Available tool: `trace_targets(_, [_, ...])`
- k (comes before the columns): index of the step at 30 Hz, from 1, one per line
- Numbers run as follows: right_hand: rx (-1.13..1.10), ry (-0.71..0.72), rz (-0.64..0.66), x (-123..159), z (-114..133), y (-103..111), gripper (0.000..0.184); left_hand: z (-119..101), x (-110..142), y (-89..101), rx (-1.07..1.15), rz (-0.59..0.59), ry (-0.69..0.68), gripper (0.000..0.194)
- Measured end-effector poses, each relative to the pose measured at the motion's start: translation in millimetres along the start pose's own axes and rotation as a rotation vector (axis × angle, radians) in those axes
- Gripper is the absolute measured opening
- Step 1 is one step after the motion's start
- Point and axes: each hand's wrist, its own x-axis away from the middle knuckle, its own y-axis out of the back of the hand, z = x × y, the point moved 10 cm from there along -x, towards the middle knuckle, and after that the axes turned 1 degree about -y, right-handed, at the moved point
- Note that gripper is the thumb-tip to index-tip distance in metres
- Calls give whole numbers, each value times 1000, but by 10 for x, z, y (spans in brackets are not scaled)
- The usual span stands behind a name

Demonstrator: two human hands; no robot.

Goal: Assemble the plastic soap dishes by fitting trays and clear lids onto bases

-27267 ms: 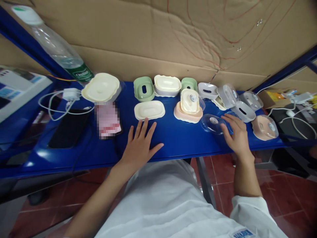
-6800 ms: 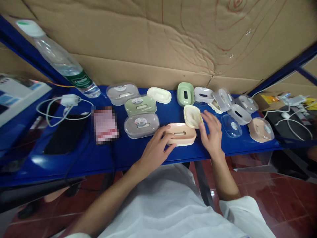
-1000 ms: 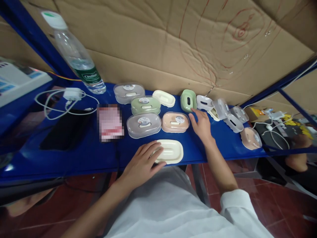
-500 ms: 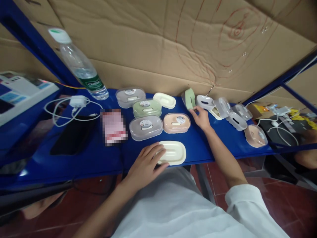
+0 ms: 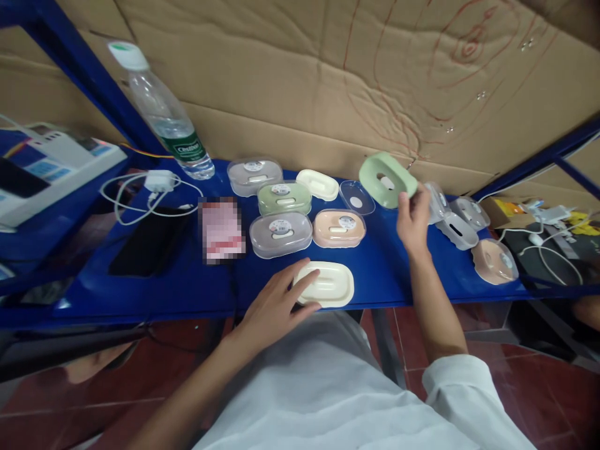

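Observation:
My right hand [image 5: 415, 215] grips a light green soap dish base [image 5: 375, 181] by its right end, tilted up so its hollow side and the opening in its floor face me. Beneath and behind my fingers, nearby pieces are partly hidden. A clear lid [image 5: 349, 192] with a round white label lies left of the green base. My left hand [image 5: 281, 294] lies with spread fingers over the left end of a cream oval soap tray [image 5: 335, 284] at the table's front edge. Its fingertips touch the tray's rim and inside.
Lidded soap dishes in grey [image 5: 267, 245], green [image 5: 300, 205] and peach [image 5: 323, 232] stand mid-table, with another cream tray [image 5: 323, 186] behind. More pieces [image 5: 457, 232] sit at right. A water bottle [image 5: 175, 128], charger [image 5: 159, 181] and dark phone [image 5: 145, 247] occupy the left. Cardboard [image 5: 262, 75] backs the table.
My right hand has moved right with the green base and turned its hollow side toward me. The clear lid now lies apart from it. My left hand stays at the cream tray.

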Motion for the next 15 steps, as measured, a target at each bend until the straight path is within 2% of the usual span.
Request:
trace_targets(3, [13, -38, -28, 373, 195, 328, 63, 15, 11, 17, 77, 42, 49, 85])
trace_targets(5, [-46, -156, 53, 744, 276, 364, 60, 18, 12, 52, 126, 40, 67, 96])
trace_targets(8, [-160, -351, 242, 1290, 421, 167, 53, 25, 12, 90, 173, 17, 68, 102])
trace_targets(10, [-179, -397, 333, 1496, 564, -7, 50, 28, 14, 73, 193, 27, 58, 102])
trace_targets(12, [-156, -350, 385, 1545, 721, -147, 48, 39, 17, 41, 195, 49, 59, 99])
trace_targets(15, [-91, -224, 405, 1485, 885, -235, 48, 67, 24, -2, 172, 80, 81, 92])
